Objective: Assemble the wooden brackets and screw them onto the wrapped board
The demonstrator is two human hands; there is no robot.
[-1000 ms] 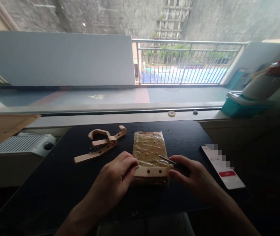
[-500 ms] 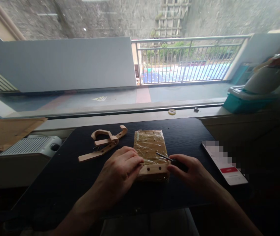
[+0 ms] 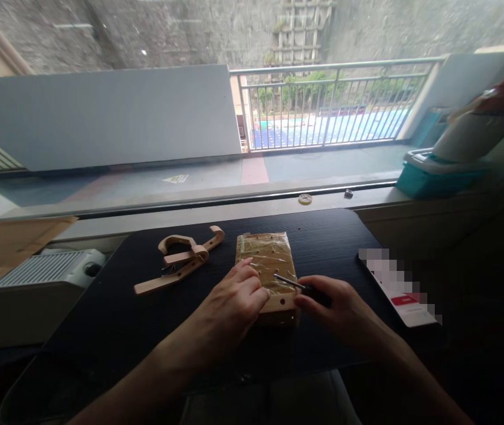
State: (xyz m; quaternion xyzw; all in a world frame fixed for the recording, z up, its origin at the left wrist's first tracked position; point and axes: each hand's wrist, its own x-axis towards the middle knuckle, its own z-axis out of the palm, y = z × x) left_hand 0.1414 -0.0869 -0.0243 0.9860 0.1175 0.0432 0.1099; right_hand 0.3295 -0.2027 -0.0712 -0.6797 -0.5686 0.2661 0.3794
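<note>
A package wrapped in brown tape (image 3: 266, 254), dotted with several small dark spots, lies on the table. Across its near edge rests a pale wooden strip (image 3: 274, 303) with one dark hole showing. My left hand (image 3: 241, 295) is closed at the strip's left end, its fingertips over the wood; what lies under them is hidden. In my right hand (image 3: 331, 298) is a screwdriver (image 3: 290, 281), its dark handle in the fist and its metal shaft pointing left over the package. The right fingertips touch or nearly touch the strip's right end.
Curved wooden hooks (image 3: 185, 260) lie on the dark table (image 3: 181, 348) left of the package. To the right is a phone (image 3: 414, 313). On the sill are a tape roll (image 3: 305, 199), a small metal item (image 3: 348, 193) and a teal box (image 3: 433, 177).
My left hand has shifted right along the strip and now covers the hole nearer it. The right hand and screwdriver stay almost in place; the view has shifted slightly.
</note>
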